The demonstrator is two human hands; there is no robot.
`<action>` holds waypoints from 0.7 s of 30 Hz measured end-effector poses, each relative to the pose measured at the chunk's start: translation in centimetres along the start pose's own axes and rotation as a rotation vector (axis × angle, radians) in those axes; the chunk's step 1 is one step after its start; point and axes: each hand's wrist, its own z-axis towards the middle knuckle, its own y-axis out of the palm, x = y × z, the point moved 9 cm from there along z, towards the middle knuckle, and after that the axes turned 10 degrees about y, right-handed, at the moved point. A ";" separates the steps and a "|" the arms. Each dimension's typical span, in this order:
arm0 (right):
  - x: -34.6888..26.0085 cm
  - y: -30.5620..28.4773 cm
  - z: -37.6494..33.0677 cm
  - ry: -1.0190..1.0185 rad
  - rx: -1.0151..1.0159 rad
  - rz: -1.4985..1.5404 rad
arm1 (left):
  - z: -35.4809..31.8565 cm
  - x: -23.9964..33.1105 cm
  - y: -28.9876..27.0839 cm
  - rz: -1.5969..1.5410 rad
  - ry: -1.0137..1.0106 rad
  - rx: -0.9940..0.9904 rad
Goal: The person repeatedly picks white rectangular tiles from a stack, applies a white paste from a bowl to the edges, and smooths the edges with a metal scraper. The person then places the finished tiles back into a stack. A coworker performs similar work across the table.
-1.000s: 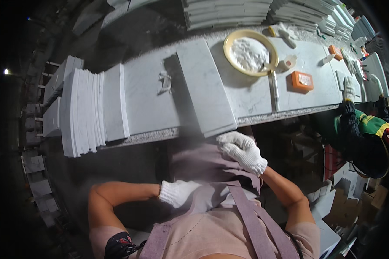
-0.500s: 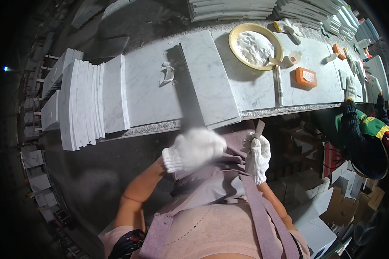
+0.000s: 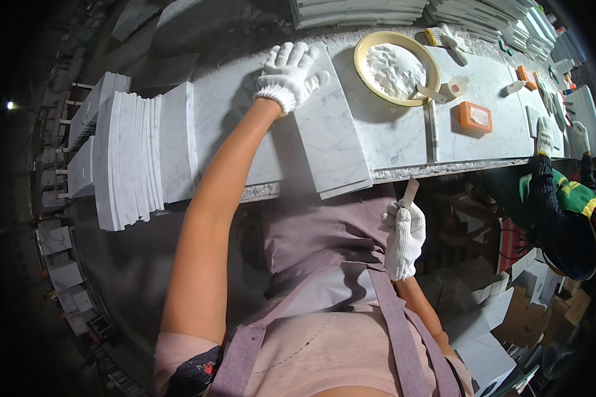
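Item, as I log it from my station: left hand (image 3: 289,74), white-gloved, arm stretched out over the marble bench (image 3: 483,126), fingers spread open and laid flat on the far upper corner of the marble slab (image 3: 331,132), gripping nothing, only pressing down. That slab is a long pale grey-veined tile lying askew on the bench top, its near end jutting past the front edge just above my apron. Right hand (image 3: 404,233), also gloved, held low below the bench edge and well apart from the left, fingers closed round the handle of a putty knife (image 3: 410,192) whose thin blade points up toward the overhanging end. Beside the slab to the right: yellow bowl (image 3: 396,67) of white paste, with a spreader resting against its rim; orange block (image 3: 475,116); a long thin bar lying front to back. To the left: stack of marble tiles (image 3: 129,155) on edge. At far right a co-worker (image 3: 563,205) in a green and yellow sleeve, gloved, at the same bench. My judgement for doing this well: keep the flat palm bearing on the slab so the overhang cannot tip or slide, bring the blade up shallow to the near edge, and work along it in short strokes, keeping clear of the bowl
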 end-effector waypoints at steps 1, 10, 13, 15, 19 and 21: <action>-0.1 -0.3 0.1 0.000 0.019 -0.027 | 0.9 -0.6 0.1 -0.009 -0.015 0.017; 0.0 -0.5 1.6 0.008 -0.013 0.036 | 4.1 -3.2 -0.3 -0.164 -0.358 -0.021; -0.1 -0.5 1.9 0.039 -0.035 0.064 | 4.8 -3.4 -0.1 -0.233 -0.362 -0.085; 0.0 -0.4 2.0 0.062 -0.047 0.077 | 4.8 -3.3 0.0 -0.224 -0.373 -0.105; 0.3 -0.3 2.3 0.086 -0.065 0.045 | 5.3 -2.3 -0.1 -0.158 -0.357 -0.116; 0.5 -0.1 2.5 0.095 -0.071 0.006 | 5.2 -2.1 0.0 -0.146 -0.411 -0.151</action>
